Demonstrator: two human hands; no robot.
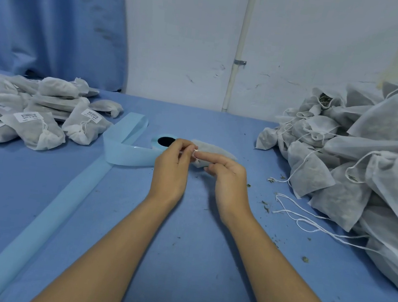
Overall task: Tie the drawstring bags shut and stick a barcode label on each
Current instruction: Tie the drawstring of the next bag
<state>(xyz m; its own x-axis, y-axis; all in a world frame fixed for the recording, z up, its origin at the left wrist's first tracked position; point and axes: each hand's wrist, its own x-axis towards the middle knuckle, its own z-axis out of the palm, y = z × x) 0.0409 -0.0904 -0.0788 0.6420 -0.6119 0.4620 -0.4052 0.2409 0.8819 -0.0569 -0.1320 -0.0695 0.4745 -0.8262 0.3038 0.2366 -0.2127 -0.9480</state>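
From my head camera, my left hand (pixel 172 166) and my right hand (pixel 230 180) meet in the middle of the blue cloth-covered desk (pixel 180 249). Between them lies a small grey-white cloth drawstring bag (pixel 218 151), just behind my right hand.

The fingers (pixel 185 149) of my left hand are pressed together and pinch the thin white string (pixel 194 153) at the mouth of the bag. My right pointing finger (pixel 207 156) is straight and touches that string. My other right fingers are curled under, and I cannot tell if they hold anything.

Just behind my left hand sits a round light blue label roll (pixel 166 141) with a dark hole. A long light blue paper strip (pixel 38 226) loops beside it and runs down to the left edge.

Far to my left is a heap of tied grey bags with white barcode labels (pixel 40 117). Far to my right is a big heap of open grey-white bags (pixel 374 158), with loose white strings (pixel 310 221) trailing on the desk. Small dry green bits (pixel 305 260) lie near them.

Behind the desk hang a blue curtain (pixel 53 17) and a white wall (pixel 321 40) with a white pipe (pixel 241 45).
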